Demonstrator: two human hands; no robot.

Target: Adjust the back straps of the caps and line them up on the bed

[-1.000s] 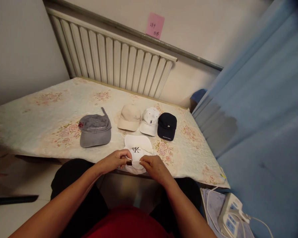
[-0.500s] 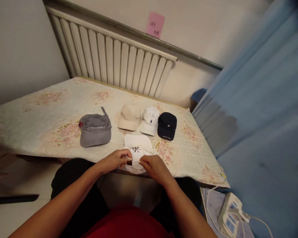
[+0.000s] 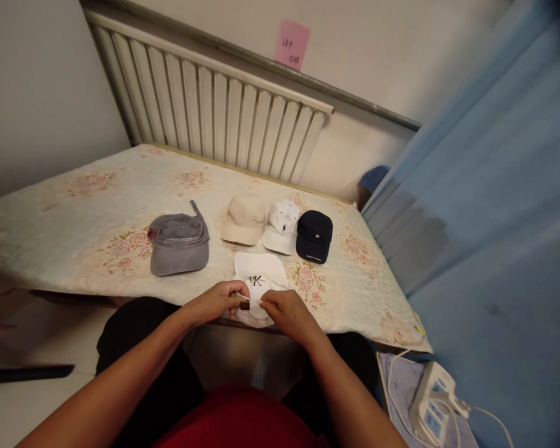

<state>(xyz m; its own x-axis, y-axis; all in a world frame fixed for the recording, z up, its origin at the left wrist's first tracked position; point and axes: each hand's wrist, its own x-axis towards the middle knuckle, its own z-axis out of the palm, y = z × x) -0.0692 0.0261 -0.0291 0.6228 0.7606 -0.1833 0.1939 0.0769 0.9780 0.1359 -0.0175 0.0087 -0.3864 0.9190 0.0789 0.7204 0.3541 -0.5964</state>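
Observation:
A white cap (image 3: 259,278) with a black logo lies at the near edge of the flowered table (image 3: 88,211), its brim pointing away from me. My left hand (image 3: 214,302) and my right hand (image 3: 287,313) both pinch the back strap of this cap, with a small dark buckle (image 3: 245,305) between the fingertips. Both hands are closed on the strap. Beyond it sit a grey cap (image 3: 180,244), a beige cap (image 3: 244,219), a smaller white cap (image 3: 282,226) and a navy cap (image 3: 313,235).
A white radiator (image 3: 214,112) stands behind the table, a pink note (image 3: 291,45) on the wall above. A blue curtain (image 3: 485,205) hangs at the right. On the floor at lower right lies a white power strip (image 3: 432,407) with cables.
My two hands have drawn slightly closer together on the strap, and the dark buckle now shows between them. The caps on the table have not moved.

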